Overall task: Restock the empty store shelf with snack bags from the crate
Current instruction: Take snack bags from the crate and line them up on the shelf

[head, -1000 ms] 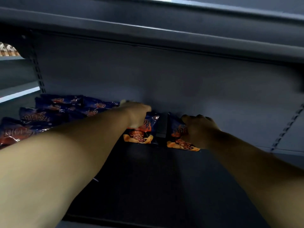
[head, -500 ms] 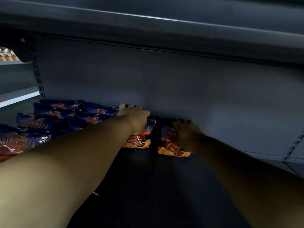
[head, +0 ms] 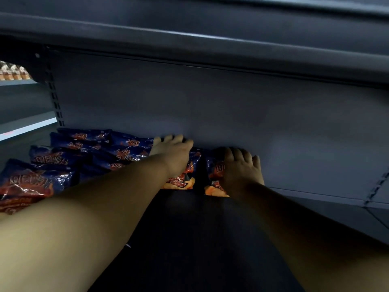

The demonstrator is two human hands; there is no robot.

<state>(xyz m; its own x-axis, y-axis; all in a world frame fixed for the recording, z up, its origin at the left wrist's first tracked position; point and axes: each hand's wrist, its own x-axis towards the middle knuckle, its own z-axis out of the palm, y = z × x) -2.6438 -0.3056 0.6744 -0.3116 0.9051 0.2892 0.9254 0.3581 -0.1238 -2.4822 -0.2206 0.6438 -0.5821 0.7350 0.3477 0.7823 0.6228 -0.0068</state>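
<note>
Blue foil snack bags with orange print lie in a loose, overlapping pile [head: 69,163] on the left part of the shelf [head: 189,239], reaching from the near edge back to the grey rear panel [head: 231,114]. Further left, beyond the slotted upright [head: 55,95], a neighbouring bay shows a row of small packaged goods [head: 13,72] on a higher level.

Moving right, the left hand [head: 173,157] lies palm down on a bag [head: 185,175] set at the back of the shelf, its fingers laid over the top edge of the pack against the rear panel; they look fairly straight, pressing rather than pinching, though the fingertips are hard to read in the dim light. Just beside it, with a narrow dark gap between the two packs, the right hand [head: 241,167] rests on another bag [head: 214,178], fingers spread and bent over its top end; whether they actually grip the pack or only push it I cannot tell.

Right of that hand the shelf is bare dark surface up to the next upright [head: 379,184], and the whole front strip near the camera holds nothing either. By my judgement the restocking is roughly a third done: the left section is filled, two bags are being seated mid-shelf, and the right portion and front rows remain. The crate is out of view.
</note>
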